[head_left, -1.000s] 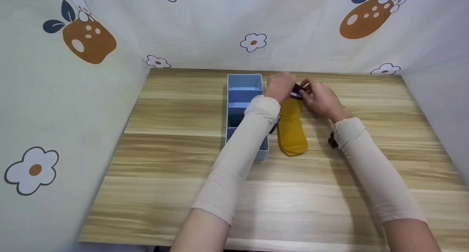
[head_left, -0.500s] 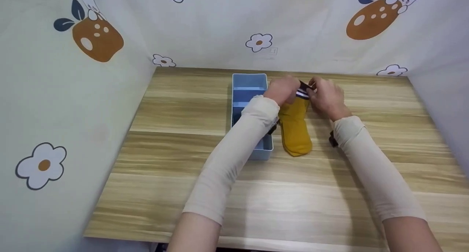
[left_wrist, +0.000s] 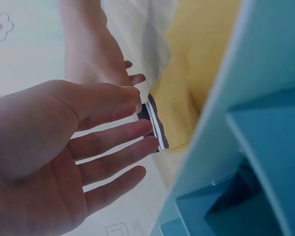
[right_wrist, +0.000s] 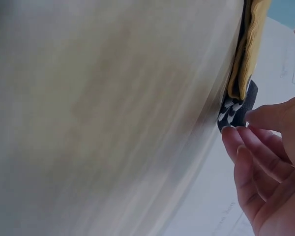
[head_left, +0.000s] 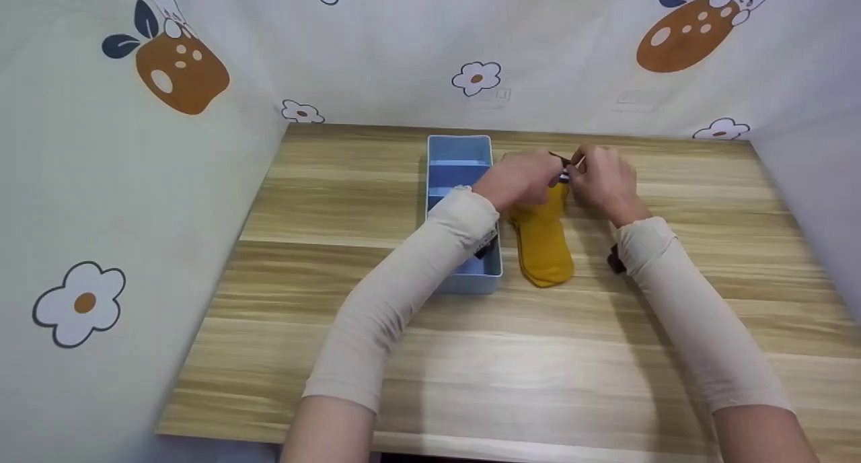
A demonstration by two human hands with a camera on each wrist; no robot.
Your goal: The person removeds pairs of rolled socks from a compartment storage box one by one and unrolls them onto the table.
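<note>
A pair of yellow socks [head_left: 543, 247] lies stacked on the table, toes toward the person. Their dark cuffs [left_wrist: 154, 123] carry white stripes. At the cuff end, my right hand [head_left: 605, 180] pinches the cuff edge between thumb and fingertips, as the right wrist view shows. My left hand [head_left: 525, 177] reaches over the upper part of the socks from the left. In the left wrist view its fingers are loosely extended, fingertips right at the striped cuff. Left forearm and hand hide part of the socks and of the blue box [head_left: 469, 285] in the head view.
Left of the socks stands the long blue box, divided into compartments; a dark item [left_wrist: 236, 189] sits in one of them. The wooden table [head_left: 323, 295] meets a patterned wall covering [head_left: 377, 59] at the back and left.
My left hand has shifted right along the cuff, toward my right hand, and covers more of it. The left forearm has swung lower left. The socks' feet have stayed in place.
</note>
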